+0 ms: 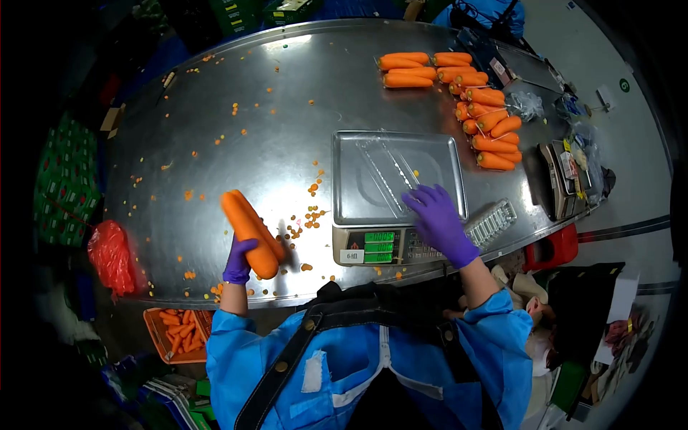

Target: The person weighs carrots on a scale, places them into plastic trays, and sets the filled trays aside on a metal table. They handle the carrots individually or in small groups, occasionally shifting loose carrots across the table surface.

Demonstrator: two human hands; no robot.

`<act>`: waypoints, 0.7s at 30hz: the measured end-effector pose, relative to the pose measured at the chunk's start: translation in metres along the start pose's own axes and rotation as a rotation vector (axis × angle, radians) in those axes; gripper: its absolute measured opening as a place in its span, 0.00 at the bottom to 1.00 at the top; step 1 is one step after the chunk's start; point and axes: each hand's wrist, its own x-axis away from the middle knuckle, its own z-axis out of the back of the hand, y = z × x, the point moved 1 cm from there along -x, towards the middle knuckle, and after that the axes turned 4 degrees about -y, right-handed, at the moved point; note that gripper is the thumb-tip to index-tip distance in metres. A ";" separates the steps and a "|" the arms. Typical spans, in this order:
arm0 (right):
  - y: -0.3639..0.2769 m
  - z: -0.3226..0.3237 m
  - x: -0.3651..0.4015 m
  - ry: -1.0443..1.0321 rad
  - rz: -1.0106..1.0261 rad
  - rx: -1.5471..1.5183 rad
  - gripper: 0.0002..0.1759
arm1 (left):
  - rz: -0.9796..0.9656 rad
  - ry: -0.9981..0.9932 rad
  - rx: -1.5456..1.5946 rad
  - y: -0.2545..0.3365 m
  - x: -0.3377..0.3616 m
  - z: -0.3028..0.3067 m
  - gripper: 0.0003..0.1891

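Note:
Two large carrots (249, 231) lie side by side in my left hand (239, 259), which wears a purple glove and is closed round them above the metal table. My right hand (435, 221), also gloved in purple, is over the right part of the weighing scale's tray (437, 154), its fingers spread at the edge of a clear plastic tray (380, 175). The clear tray lies tilted on the scale. Below it the scale's green display (379, 247) is lit.
Packed carrots (406, 70) stand in groups at the back right of the metal table (215, 93). Stacked clear trays (491, 224) lie right of the scale. Carrot scraps dot the table. A carrot crate (179, 335) and a red bag (111, 254) are at left. Another person (487, 16) is beyond the table.

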 end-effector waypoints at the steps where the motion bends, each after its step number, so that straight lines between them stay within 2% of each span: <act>1: -0.019 0.010 -0.008 0.048 0.023 -0.358 0.34 | -0.103 -0.072 0.232 0.011 0.007 -0.031 0.49; 2: -0.039 0.014 -0.017 0.096 0.040 -0.719 0.36 | -0.144 -0.169 0.353 0.021 0.011 -0.061 0.49; 4: -0.088 0.002 -0.036 -0.149 -0.036 -1.417 0.38 | -0.138 -0.295 0.622 0.017 0.011 -0.099 0.50; 5: -0.113 -0.011 -0.042 -0.230 -0.018 -1.576 0.39 | -0.127 -0.306 0.651 0.014 0.011 -0.116 0.50; 6: -0.126 -0.022 -0.046 -0.302 0.012 -1.723 0.40 | -0.131 -0.327 0.679 0.010 0.008 -0.132 0.50; 7: -0.127 -0.025 -0.043 -0.299 0.009 -1.725 0.40 | -0.155 -0.336 0.698 0.003 0.007 -0.141 0.50; 9: -0.127 -0.029 -0.038 -0.205 -0.109 -1.970 0.38 | -0.133 -0.292 0.655 -0.009 0.006 -0.136 0.48; 10: -0.120 -0.043 -0.032 -0.186 -0.215 -1.998 0.38 | -0.111 -0.270 0.627 -0.018 0.005 -0.125 0.47; 12: -0.090 -0.029 -0.020 -0.264 -0.370 -2.108 0.37 | -0.107 -0.197 0.632 -0.029 0.007 -0.111 0.45; 14: -0.066 -0.016 -0.015 0.028 -0.407 -1.978 0.36 | -0.090 -0.151 0.647 -0.030 0.011 -0.101 0.42; 16: -0.033 -0.038 -0.020 0.445 -0.367 -1.277 0.37 | -0.095 -0.080 0.715 -0.036 0.014 -0.092 0.38; 17: -0.024 -0.039 -0.022 0.445 -0.365 -1.278 0.37 | -0.097 -0.080 0.714 -0.041 0.014 -0.089 0.38; 19: -0.009 -0.039 -0.023 0.439 -0.575 -0.845 0.39 | -0.057 0.013 0.777 -0.048 0.014 -0.082 0.34; 20: -0.003 -0.046 -0.023 0.444 -0.574 -0.846 0.39 | -0.041 0.040 0.789 -0.048 0.015 -0.087 0.31; 21: 0.004 -0.057 -0.023 0.346 -0.525 -0.660 0.39 | -0.034 0.045 0.784 -0.049 0.015 -0.090 0.30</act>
